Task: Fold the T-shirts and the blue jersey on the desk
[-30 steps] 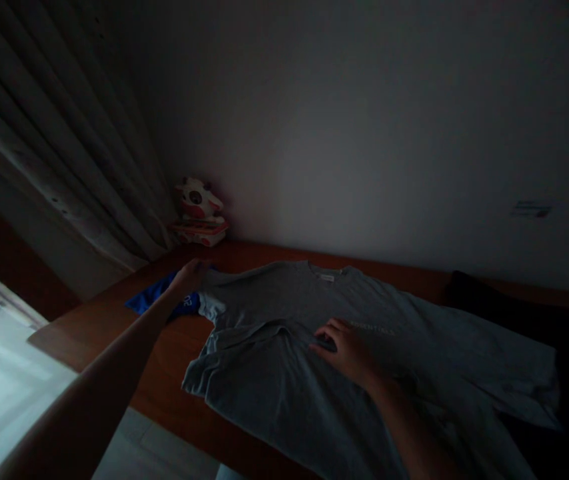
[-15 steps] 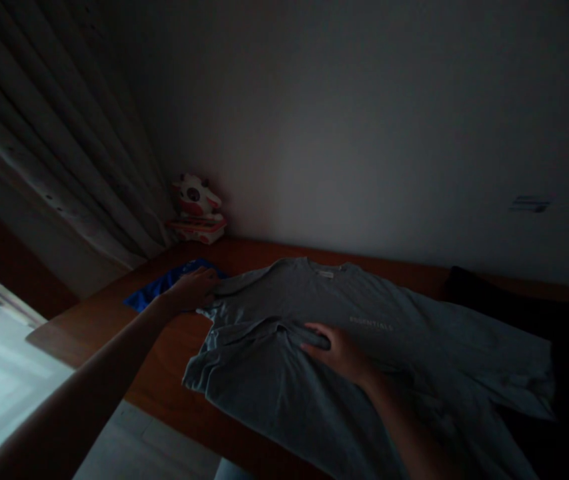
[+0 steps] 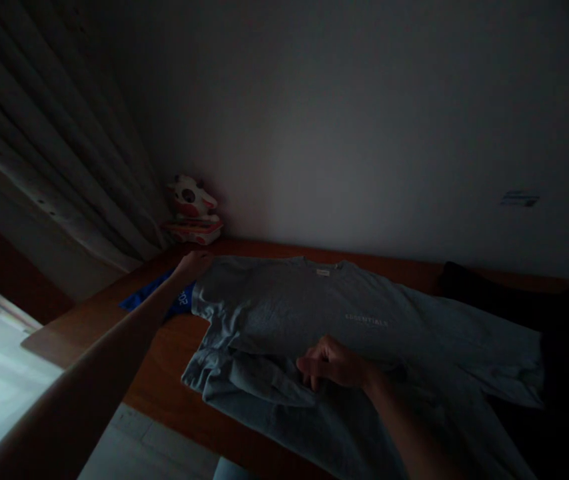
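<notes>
one blue garment [image 3: 157, 298] beside grey t-shirt [image 3: 284, 307]

The left arm is being stretched far forward, its hand [image 3: 193, 265] laid flat; the right hand [image 3: 332, 363] is being curled, fingers pinched.

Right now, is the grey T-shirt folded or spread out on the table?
Mostly spread: the grey T-shirt lies flat, chest print up. The left hand holds its sleeve out; the right hand bunches a fold.
</notes>
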Demonstrator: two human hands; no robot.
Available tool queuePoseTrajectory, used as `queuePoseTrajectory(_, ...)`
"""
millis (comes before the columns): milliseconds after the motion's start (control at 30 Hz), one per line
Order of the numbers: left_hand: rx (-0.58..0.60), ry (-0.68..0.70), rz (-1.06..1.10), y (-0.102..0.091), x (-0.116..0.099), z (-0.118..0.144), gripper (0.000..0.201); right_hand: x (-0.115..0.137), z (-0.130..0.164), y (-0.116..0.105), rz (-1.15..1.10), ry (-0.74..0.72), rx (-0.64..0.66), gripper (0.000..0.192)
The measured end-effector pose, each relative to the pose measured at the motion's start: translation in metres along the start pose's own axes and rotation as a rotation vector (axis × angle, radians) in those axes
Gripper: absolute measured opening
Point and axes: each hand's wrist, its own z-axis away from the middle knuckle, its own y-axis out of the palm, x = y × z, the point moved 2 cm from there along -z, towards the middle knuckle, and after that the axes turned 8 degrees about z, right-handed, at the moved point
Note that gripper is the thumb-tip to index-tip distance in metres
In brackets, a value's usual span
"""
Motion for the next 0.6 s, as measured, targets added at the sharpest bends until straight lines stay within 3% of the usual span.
queuePoseTrajectory(167, 0.131, 0.121, 0.319, 0.016, -0.05, 0.011, 0.044, -0.003, 0.0, -0.002, -0.073, 0.045, -0.007, 0.065)
queuePoseTrajectory(300, 0.324, 0.301, 0.578, 0.036, -0.08, 0.051, 0.059, -0.004, 0.0, -0.004, -0.094, 0.055, -0.025, 0.064)
queuePoseTrajectory(367, 0.372, 0.38, 0.428, 0.047, -0.079, 0.077, 0.059, -0.004, 0.0, -0.004, -0.087, 0.051, -0.031, 0.062)
queuePoseTrajectory(500, 0.382, 0.546, -0.105, 0.065, -0.057, 0.124, 0.059, -0.003, -0.001, -0.004, -0.08, 0.051, -0.039, 0.062)
queuePoseTrajectory(600, 0.421, 0.522, -0.263, 0.074, -0.044, 0.143, 0.056, 0.0, -0.002, -0.005, -0.092, 0.033, -0.038, 0.063)
